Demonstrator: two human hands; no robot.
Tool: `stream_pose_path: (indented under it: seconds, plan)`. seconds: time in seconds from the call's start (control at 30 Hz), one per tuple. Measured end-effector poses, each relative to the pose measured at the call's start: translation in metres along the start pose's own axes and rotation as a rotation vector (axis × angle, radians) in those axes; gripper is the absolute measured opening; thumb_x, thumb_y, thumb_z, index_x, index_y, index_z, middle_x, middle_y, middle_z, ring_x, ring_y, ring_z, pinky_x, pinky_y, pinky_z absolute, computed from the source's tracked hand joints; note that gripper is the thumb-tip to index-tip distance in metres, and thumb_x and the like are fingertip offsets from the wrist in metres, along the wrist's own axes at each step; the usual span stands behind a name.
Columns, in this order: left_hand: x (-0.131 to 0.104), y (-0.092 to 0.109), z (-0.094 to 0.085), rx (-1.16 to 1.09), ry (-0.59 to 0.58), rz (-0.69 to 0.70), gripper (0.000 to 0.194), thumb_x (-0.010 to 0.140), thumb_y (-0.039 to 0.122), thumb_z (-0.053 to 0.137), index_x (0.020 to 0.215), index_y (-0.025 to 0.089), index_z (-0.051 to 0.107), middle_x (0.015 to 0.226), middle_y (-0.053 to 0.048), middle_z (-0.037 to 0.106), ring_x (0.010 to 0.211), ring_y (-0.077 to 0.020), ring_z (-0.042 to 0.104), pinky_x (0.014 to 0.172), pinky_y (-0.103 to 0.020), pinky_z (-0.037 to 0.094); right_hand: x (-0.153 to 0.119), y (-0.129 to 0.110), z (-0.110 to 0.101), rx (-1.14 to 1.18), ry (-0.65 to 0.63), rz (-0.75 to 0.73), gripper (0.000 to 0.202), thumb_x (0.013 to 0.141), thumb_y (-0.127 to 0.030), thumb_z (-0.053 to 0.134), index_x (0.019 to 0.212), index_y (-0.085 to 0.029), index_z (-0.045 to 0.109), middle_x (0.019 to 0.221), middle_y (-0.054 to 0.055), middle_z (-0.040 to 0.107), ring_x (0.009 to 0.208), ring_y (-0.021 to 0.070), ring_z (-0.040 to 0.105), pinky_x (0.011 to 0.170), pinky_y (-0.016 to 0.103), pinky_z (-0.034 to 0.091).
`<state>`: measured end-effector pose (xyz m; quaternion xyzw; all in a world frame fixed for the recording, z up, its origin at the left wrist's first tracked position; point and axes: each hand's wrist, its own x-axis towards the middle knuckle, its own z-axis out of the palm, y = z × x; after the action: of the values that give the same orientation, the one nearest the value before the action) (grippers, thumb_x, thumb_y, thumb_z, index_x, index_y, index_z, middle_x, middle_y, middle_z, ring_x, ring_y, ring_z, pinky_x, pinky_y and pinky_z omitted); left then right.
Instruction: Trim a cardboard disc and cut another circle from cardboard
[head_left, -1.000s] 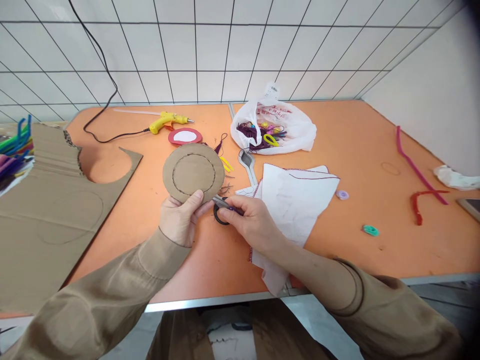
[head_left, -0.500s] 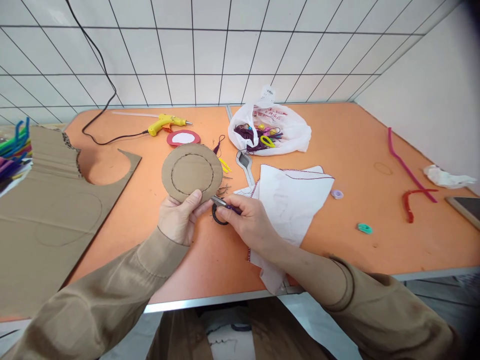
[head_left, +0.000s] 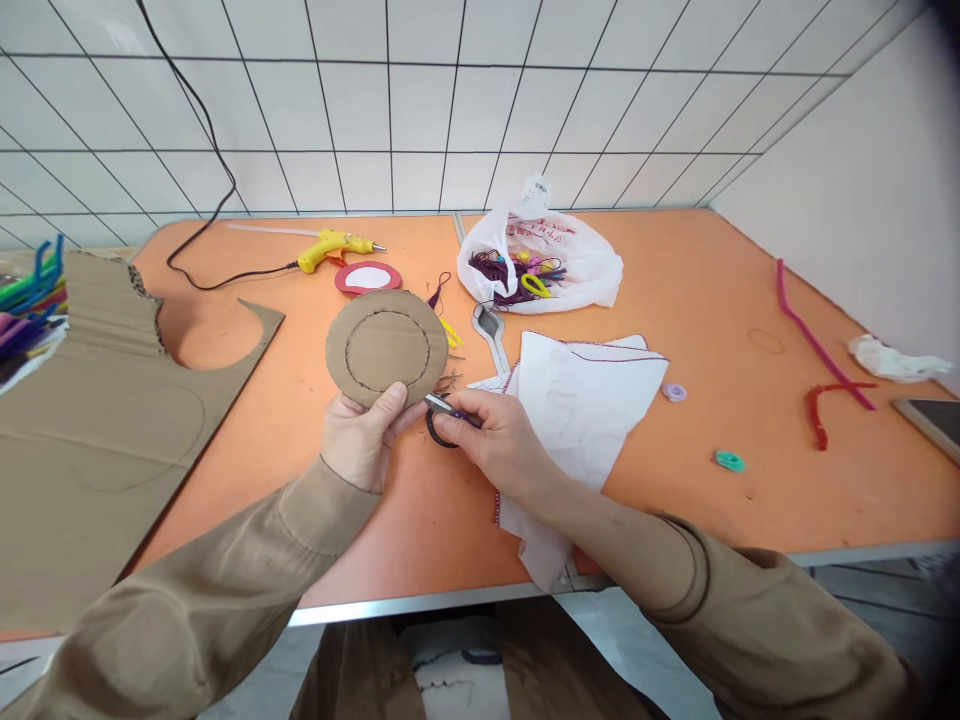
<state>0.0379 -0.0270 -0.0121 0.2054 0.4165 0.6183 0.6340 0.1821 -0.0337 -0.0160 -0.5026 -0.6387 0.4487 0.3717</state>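
Observation:
Between the thumb and fingers of my left hand [head_left: 361, 435] is a round cardboard disc [head_left: 386, 345], gripped at its lower edge. A smaller circle is cut or scored inside its rim. My right hand [head_left: 495, 440] is closed around a pair of scissors [head_left: 442, 408] with dark handles. The scissor blades lie close to the disc's lower right edge; whether they touch it I cannot tell. Small dark scraps [head_left: 451, 380] lie just right of the disc. Behind it rests a red ring with a white centre [head_left: 367, 277].
A yellow glue gun [head_left: 334, 250] with a cord lies at the back. A plastic bag [head_left: 585, 270] holds purple tassels. White cloth [head_left: 585, 400] lies by my right hand. Cut cardboard [head_left: 112, 430] covers the left side. Red [head_left: 817, 420] and magenta pipe cleaners [head_left: 814, 335] lie at right.
Almost nothing differs. The disc and both hands appear shifted very slightly in the picture, along with the whole scene; both grips stay the same.

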Motion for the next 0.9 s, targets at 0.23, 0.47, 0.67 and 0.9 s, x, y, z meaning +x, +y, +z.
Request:
stream_pose_path:
  seconds: [0.23, 0.47, 0.67, 0.9]
  plan:
    - [-0.001, -0.002, -0.001, 0.036, -0.019, -0.028, 0.029, 0.049, 0.022, 0.089, 0.072, 0.017, 0.073, 0.079, -0.003, 0.076, 0.074, -0.0194, 0.072, 0.065, -0.028, 0.060, 0.003, 0.001, -0.002, 0.172, -0.097, 0.067, 0.021, 0.078, -0.031, 0.055, 0.063, -0.019, 0.049, 0.055, -0.005, 0.040, 0.051, 0.0092, 0.035, 0.050, 0.025, 0.026]
    - [0.000, 0.000, 0.000, 0.001, -0.017, -0.052, 0.026, 0.053, 0.018, 0.087, 0.075, 0.017, 0.073, 0.080, -0.002, 0.077, 0.076, -0.0186, 0.072, 0.068, -0.029, 0.059, 0.007, 0.002, -0.003, 0.145, -0.087, 0.066, 0.020, 0.080, -0.031, 0.055, 0.065, -0.018, 0.053, 0.055, -0.005, 0.039, 0.051, 0.0086, 0.032, 0.048, 0.024, 0.025]
    - [0.001, 0.001, -0.002, 0.019, -0.044, -0.065, 0.021, 0.060, 0.017, 0.083, 0.078, 0.017, 0.073, 0.082, -0.003, 0.077, 0.081, -0.0198, 0.072, 0.075, -0.031, 0.058, 0.010, 0.004, -0.008, 0.167, -0.130, 0.053, 0.017, 0.079, -0.031, 0.056, 0.068, -0.017, 0.057, 0.059, -0.003, 0.045, 0.058, 0.0104, 0.038, 0.052, 0.024, 0.030]
    - [-0.002, -0.001, -0.001, -0.026, -0.033, -0.063, 0.022, 0.063, 0.018, 0.082, 0.083, 0.018, 0.073, 0.084, -0.002, 0.077, 0.079, -0.0172, 0.072, 0.073, -0.027, 0.057, 0.009, 0.001, -0.005, 0.279, -0.134, 0.080, 0.015, 0.078, -0.030, 0.057, 0.070, -0.017, 0.058, 0.056, -0.006, 0.041, 0.051, 0.0080, 0.034, 0.050, 0.023, 0.028]
